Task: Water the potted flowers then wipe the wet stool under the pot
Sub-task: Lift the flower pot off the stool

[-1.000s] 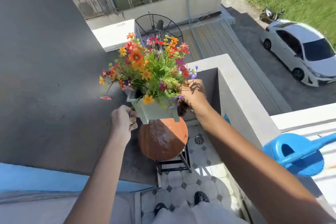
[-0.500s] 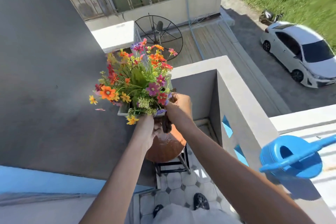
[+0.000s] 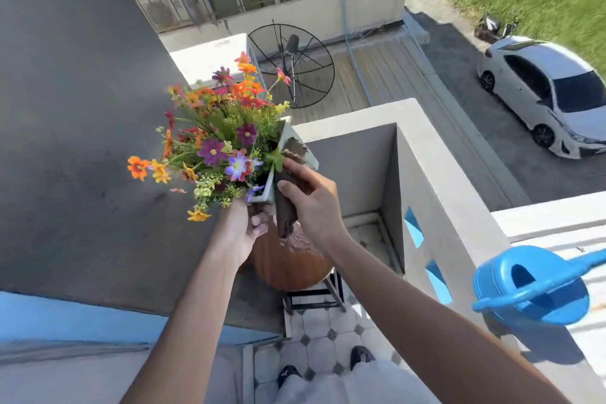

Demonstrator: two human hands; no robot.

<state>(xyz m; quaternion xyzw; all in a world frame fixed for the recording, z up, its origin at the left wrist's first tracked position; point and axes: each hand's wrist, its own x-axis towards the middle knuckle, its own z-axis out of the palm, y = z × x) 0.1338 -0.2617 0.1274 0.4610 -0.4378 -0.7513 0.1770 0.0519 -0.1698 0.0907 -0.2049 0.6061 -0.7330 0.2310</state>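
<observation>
A white square pot (image 3: 288, 141) full of orange, purple and red flowers (image 3: 216, 134) is held in the air, tilted to the left, above a round brown stool (image 3: 288, 262). My left hand (image 3: 242, 229) grips the pot from below at its near corner. My right hand (image 3: 311, 200) is shut on a dark brown cloth (image 3: 288, 207) pressed against the pot's right side and underside. The stool's seat shows a wet patch (image 3: 298, 241) just under my right hand. A blue watering can (image 3: 531, 285) stands on the white ledge at the right.
A grey wall (image 3: 82, 108) closes the left side, and a low white parapet (image 3: 439, 180) runs along the right of the narrow tiled balcony floor (image 3: 321, 331). My shoes (image 3: 360, 356) stand just behind the stool. Below are a satellite dish (image 3: 292, 65) and a white car (image 3: 551, 92).
The pot has tipped further to the left and shifted right. My right hand has slid from the pot's rim down its side with the cloth. My left hand now holds it from underneath.
</observation>
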